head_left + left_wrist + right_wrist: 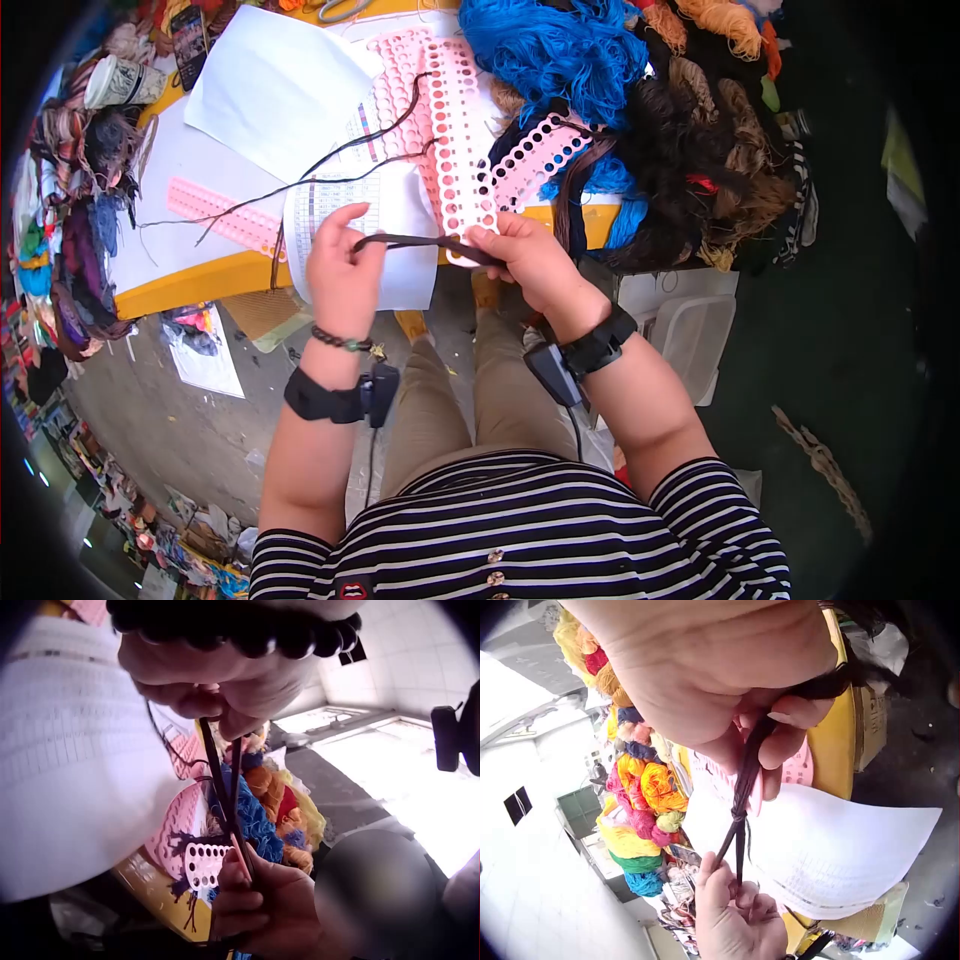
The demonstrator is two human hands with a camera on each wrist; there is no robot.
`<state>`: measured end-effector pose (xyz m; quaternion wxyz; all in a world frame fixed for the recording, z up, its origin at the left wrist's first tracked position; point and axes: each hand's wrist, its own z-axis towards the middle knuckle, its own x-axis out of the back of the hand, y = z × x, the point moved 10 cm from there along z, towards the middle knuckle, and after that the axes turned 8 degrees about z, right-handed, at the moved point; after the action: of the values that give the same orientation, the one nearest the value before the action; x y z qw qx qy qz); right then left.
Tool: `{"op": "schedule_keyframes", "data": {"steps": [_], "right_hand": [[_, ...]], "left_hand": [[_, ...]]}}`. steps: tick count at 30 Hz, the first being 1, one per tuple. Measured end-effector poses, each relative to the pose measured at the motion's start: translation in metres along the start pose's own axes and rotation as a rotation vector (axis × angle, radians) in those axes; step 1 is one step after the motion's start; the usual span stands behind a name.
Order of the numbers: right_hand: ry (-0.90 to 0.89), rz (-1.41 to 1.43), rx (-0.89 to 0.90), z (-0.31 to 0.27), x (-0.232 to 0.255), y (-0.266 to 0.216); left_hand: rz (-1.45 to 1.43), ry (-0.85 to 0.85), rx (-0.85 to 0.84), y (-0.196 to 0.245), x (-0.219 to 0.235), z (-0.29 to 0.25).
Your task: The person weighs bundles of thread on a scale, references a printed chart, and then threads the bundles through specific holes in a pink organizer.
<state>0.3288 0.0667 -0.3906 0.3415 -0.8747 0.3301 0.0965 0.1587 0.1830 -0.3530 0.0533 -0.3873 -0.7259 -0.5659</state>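
Currently my left hand (343,275) and right hand (530,258) each pinch one end of a dark thread bundle (425,242), stretched roughly level between them over the yellow table edge (200,285); it probably splits into two strands leftward, though blurred.

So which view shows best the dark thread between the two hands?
The head view: the dark thread runs whole from left hand to right hand. Both wrist views show it close but foreshortened and partly blurred.
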Motion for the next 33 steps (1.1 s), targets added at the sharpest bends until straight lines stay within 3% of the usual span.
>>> {"op": "schedule_keyframes", "data": {"steps": [3, 5, 8, 11, 13, 15, 16, 18, 21, 22, 24, 25, 27, 30, 33], "right_hand": [[0.005, -0.054, -0.012, -0.010, 0.003, -0.005], [-0.006, -0.063, -0.011, -0.013, 0.007, -0.011], [0.009, -0.050, -0.044, -0.015, 0.019, -0.009], [0.044, -0.169, -0.021, -0.013, 0.018, -0.015], [0.062, -0.149, 0.049, -0.007, 0.016, -0.025], [0.118, -0.218, 0.127, 0.009, 0.031, -0.028], [0.151, -0.239, 0.132, 0.010, 0.035, -0.030], [0.207, -0.244, 0.132, 0.006, 0.032, -0.031], [0.232, -0.150, 0.130, 0.013, 0.036, -0.014], [0.238, -0.156, 0.130, 0.013, 0.034, -0.011], [0.252, -0.152, 0.136, 0.015, 0.034, -0.001], [0.260, -0.142, 0.142, 0.017, 0.036, 0.004], [0.288, -0.134, 0.178, 0.020, 0.041, 0.011], [0.329, -0.162, 0.216, 0.021, 0.043, 0.012], [0.353, -0.171, 0.239, 0.021, 0.042, 0.010]], "left_hand": [[-0.869, -0.246, 0.301, -0.012, 0.004, -0.016], [-1.192, -0.198, 0.389, -0.027, 0.028, -0.025], [-1.299, -0.033, 0.348, -0.071, 0.098, -0.019], [-1.331, -0.016, 0.205, -0.109, 0.165, -0.004], [-1.330, 0.020, 0.058, -0.112, 0.201, 0.012], [-0.989, 0.146, 0.193, -0.121, 0.219, 0.020], [-0.832, 0.319, 0.272, -0.126, 0.223, 0.009], [-0.490, 0.457, 0.344, -0.127, 0.215, -0.017], [-0.415, 0.258, 0.462, -0.205, 0.154, -0.050], [-0.184, 0.177, 0.578, -0.200, 0.127, -0.071], [-0.158, 0.144, 0.604, -0.241, 0.083, -0.088], [-0.268, 0.064, 0.611, -0.237, 0.065, -0.089], [-0.223, 0.057, 0.489, -0.257, 0.048, -0.076], [0.016, -0.025, 0.353, -0.217, 0.050, -0.055], [-0.032, -0.175, 0.331, -0.257, 0.044, -0.058]]}}
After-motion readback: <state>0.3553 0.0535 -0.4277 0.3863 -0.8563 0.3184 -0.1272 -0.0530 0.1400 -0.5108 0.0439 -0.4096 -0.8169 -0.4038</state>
